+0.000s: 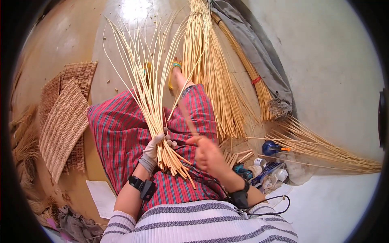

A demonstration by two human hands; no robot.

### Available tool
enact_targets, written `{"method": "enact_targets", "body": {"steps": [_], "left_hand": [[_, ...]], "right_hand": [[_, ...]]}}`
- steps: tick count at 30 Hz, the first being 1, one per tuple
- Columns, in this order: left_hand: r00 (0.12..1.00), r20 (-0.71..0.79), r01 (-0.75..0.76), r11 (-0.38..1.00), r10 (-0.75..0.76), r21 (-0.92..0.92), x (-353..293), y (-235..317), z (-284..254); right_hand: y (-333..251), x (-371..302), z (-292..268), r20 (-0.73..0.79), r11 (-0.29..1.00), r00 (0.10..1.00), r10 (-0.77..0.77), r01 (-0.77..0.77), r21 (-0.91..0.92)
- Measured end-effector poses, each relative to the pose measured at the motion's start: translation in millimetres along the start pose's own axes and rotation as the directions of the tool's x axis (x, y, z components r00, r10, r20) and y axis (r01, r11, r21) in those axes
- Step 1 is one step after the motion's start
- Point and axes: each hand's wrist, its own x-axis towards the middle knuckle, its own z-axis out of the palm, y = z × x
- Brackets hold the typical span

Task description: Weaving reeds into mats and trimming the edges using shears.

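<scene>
My left hand [156,146], in a pale glove, is wrapped round a bundle of thin peeled canes [148,101] above my lap. Their cut butt ends point toward me, and the thin tips fan out away from me. To the right of these butts is my right hand [208,156], bare and smeared by motion, with its fingers curled closed. A blurred, thin brown stick-like thing [187,115] runs up from its fingers; its kind cannot be made out. One cane tip slants across beside it.
A large cane sheaf [212,81] lies ahead, right of my foot. Another bundle tied with red [257,81] rests beside grey cloth. Woven mats [65,125] lie at left. Loose canes [324,146], a blue bottle [270,148] and a teal tool [243,172] are at right.
</scene>
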Motion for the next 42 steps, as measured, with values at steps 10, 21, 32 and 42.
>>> {"method": "enact_targets", "body": {"steps": [10,21,32,42], "left_hand": [[0.999,-0.019,-0.034,0.983,0.038,0.179,2,-6,6],[0.994,-0.1,-0.027,0.992,0.039,0.121,4,-6,7],[0.966,-0.258,0.071,0.925,0.03,0.373,-2,2,-14],[0.858,-0.446,0.02,0.851,0.255,0.525,-6,1,-13]], "right_hand": [[67,11,-12,0.035,0.95,0.953,0.299,-0.295,-0.103],[4,-13,-44,0.355,0.339,0.927,0.122,0.298,-0.893],[73,138,-338,-0.685,0.771,0.703,-0.19,-0.325,-0.547],[84,163,-400,-0.813,0.696,0.453,-0.366,-0.447,-0.563]]}}
